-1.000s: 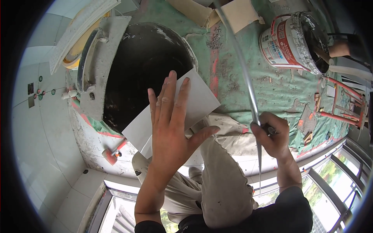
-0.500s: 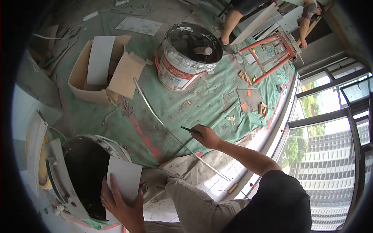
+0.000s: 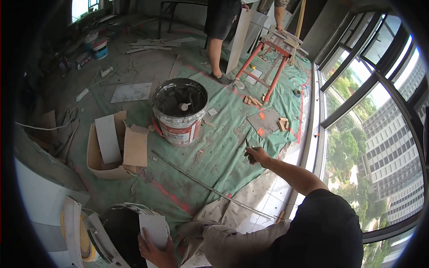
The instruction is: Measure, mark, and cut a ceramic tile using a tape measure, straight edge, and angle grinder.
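Observation:
My left hand [image 3: 156, 253] grips a white rectangular tile [image 3: 153, 228], with the fingers on its face and the thumb at its right edge. It is held over the mouth of a dark-insided bucket [image 3: 118, 232] at the lower left. Out to the right, over the green ground sheet, my right hand [image 3: 256, 156] is closed around a thin dark pen [image 3: 247, 142], its tip pointing up and away. A long thin metal strip [image 3: 192, 177] lies on the sheet between my two hands.
An open cardboard box [image 3: 135, 147] holds another white tile [image 3: 107, 138]. Behind it stands a bucket [image 3: 178, 129] of dark paste. Farther back, a co-worker's hand [image 3: 280, 29] rests at a red-legged trestle [image 3: 275, 71], near another person's leg [image 3: 215, 56]. Wood blocks [image 3: 252, 101] lie nearby; windows line the right.
The view has tipped up, showing more of the far room. My right hand has moved outward to the right, and the pen now points up rather than left. My left hand still holds the tile.

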`<act>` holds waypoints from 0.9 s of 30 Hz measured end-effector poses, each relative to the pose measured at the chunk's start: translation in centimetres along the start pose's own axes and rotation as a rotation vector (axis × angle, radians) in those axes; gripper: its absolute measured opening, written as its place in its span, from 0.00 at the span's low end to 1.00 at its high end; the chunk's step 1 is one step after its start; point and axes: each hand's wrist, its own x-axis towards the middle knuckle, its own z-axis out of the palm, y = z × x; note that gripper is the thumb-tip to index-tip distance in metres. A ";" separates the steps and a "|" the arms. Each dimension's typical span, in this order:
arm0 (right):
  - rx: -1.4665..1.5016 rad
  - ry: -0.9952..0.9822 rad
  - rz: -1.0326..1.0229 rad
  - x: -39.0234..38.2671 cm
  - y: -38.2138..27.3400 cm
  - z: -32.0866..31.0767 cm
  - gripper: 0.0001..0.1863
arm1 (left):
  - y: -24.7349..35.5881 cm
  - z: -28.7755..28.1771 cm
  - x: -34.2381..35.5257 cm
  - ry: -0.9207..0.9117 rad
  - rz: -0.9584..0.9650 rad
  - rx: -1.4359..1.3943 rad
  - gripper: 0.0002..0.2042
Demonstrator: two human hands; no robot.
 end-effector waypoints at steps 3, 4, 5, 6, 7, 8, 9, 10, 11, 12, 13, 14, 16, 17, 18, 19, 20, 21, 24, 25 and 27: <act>-0.083 0.052 0.114 -3.1 3.3 -1.2 0.29 | -2.3 2.6 -1.6 0.005 -0.073 -0.091 0.55; -0.133 0.029 0.143 -4.0 4.2 -1.0 0.29 | -2.5 2.4 -1.9 -0.006 -0.089 -0.073 0.54; -0.191 -0.003 0.176 -4.5 5.1 -0.2 0.29 | -2.9 2.2 -2.3 -0.004 -0.108 -0.058 0.54; -0.225 -0.021 0.180 -5.2 5.9 0.5 0.30 | -2.7 2.2 -2.0 -0.009 -0.112 -0.066 0.53; -0.251 -0.071 0.172 -5.5 6.1 2.3 0.30 | -3.3 1.4 -3.6 -0.022 -0.168 -0.045 0.52; -0.283 -0.123 0.174 -5.8 6.3 3.5 0.30 | -3.0 0.8 -3.4 -0.045 -0.179 -0.027 0.53; -0.203 -0.147 0.154 -5.2 6.9 3.2 0.30 | -2.3 0.6 -2.3 -0.026 -0.149 -0.101 0.53; -0.179 -0.165 0.120 -3.7 6.0 2.3 0.29 | -0.5 0.5 0.4 -0.009 -0.106 -0.168 0.52; -0.177 -0.170 0.147 -3.7 6.1 1.4 0.28 | 0.3 0.2 1.4 -0.056 -0.088 -0.211 0.52; -0.234 -0.169 0.114 -2.4 5.7 0.6 0.27 | 1.1 0.6 2.8 -0.065 -0.064 -0.227 0.53; -0.272 -0.224 0.113 -1.8 4.8 1.9 0.26 | 0.5 0.4 2.7 -0.053 -0.040 -0.242 0.54; -0.317 -0.262 0.153 -1.9 3.9 4.0 0.23 | -0.2 0.1 2.2 -0.046 -0.049 -0.211 0.54; -0.414 -0.364 0.200 -3.2 1.8 6.8 0.21 | -1.9 -0.8 1.0 -0.095 -0.102 -0.230 0.54; -0.485 -0.405 0.226 -3.9 0.3 8.1 0.21 | -2.1 -0.8 1.2 -0.094 -0.103 -0.266 0.54; -0.501 -0.398 0.252 -5.3 -1.2 8.9 0.21 | -2.6 -0.9 1.0 -0.089 -0.095 -0.246 0.54; -0.611 -0.473 0.228 -6.8 -3.0 9.5 0.21 | -2.8 -0.9 1.1 -0.110 -0.093 -0.266 0.54; -0.717 -0.540 0.203 -8.1 -5.1 9.7 0.22 | -2.7 -1.1 1.3 -0.136 -0.130 -0.266 0.53; -0.759 -0.538 0.189 -9.5 -7.1 9.6 0.20 | -2.3 -1.7 1.6 -0.165 -0.156 -0.271 0.52; -0.953 -0.643 0.013 -14.6 -13.2 8.3 0.22 | -1.5 -6.3 1.9 -0.182 -0.187 -0.308 0.51; -0.975 -0.628 0.033 -16.0 -15.0 7.1 0.22 | -0.7 -8.7 2.1 -0.143 -0.213 -0.354 0.50; -1.055 -0.574 0.153 -19.5 -20.5 4.7 0.21 | 1.5 -14.5 2.5 -0.124 -0.365 -0.603 0.47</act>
